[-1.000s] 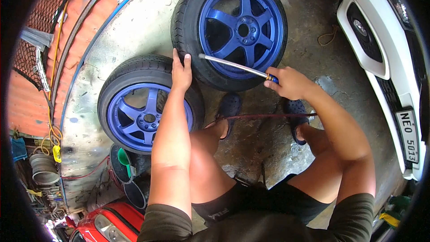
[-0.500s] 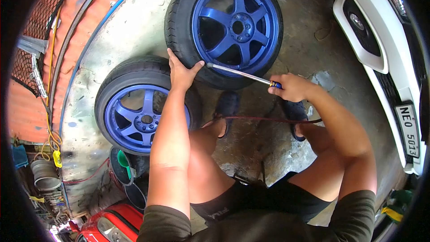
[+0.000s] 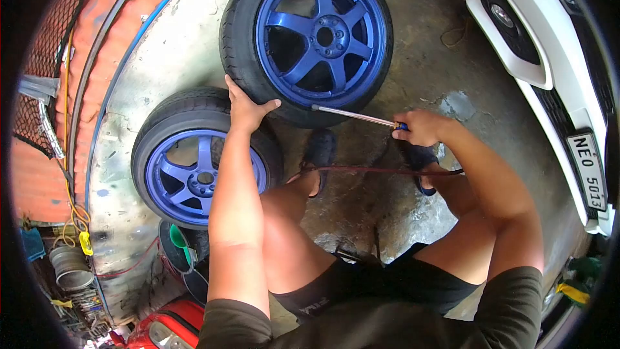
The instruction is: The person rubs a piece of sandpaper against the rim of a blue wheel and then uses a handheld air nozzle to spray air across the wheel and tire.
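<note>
A wheel with a blue six-spoke rim (image 3: 338, 72) and black tyre (image 3: 240, 45) stands in front of me, leaning back. My left hand (image 3: 248, 108) lies against the lower left of this tyre, fingers stretched along the tread and thumb spread over the sidewall. In my right hand (image 3: 423, 128) is a long metal-shafted tool (image 3: 355, 115) with a blue and yellow handle, its fingers wrapped round that handle. The rounded tip of the shaft points left, at the lower sidewall just under the rim. Partly behind my left forearm, a second blue-rimmed wheel (image 3: 174, 169) rests lower left.
A white car's bumper (image 3: 510, 45) borders the right side. A dark red hose (image 3: 381, 170) crosses the floor by my slippered feet. Lower left are a black bucket with a green funnel (image 3: 178, 236), a metal cylinder (image 3: 71, 267) and a red vehicle (image 3: 168, 323).
The tool's tip has moved right along the tyre's lower edge, away from my left thumb. Both wheels sit further left in view as my head shifts. My left hand stays on the tyre.
</note>
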Demonstrator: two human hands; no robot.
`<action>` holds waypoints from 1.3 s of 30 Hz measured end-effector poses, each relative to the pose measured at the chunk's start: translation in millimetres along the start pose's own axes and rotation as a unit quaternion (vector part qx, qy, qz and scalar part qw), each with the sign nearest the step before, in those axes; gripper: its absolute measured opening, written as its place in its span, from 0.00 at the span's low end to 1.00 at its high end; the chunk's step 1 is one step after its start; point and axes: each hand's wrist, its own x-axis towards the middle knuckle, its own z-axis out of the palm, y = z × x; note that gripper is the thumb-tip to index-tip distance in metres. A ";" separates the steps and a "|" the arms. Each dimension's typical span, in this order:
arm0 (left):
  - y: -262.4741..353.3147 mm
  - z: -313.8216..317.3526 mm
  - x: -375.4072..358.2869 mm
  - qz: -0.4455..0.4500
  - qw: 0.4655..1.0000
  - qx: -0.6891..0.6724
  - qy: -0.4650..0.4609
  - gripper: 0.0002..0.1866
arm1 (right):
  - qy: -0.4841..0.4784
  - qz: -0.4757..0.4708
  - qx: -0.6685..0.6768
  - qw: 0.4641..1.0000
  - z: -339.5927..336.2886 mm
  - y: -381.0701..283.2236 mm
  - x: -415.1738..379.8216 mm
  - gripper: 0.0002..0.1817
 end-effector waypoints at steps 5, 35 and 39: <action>-8.5 1.9 2.8 0.029 1.000 -0.003 0.003 0.88 | -0.004 0.023 0.008 1.000 12.3 29.2 -0.2 0.23; -5.0 -0.8 0.6 0.021 1.000 -0.018 -0.003 0.83 | -0.021 0.239 0.152 0.959 -22.8 88.8 -18.7 0.21; -8.1 1.1 3.3 0.029 0.999 -0.021 0.000 0.84 | -0.097 0.238 0.149 0.955 -22.5 84.4 -16.3 0.21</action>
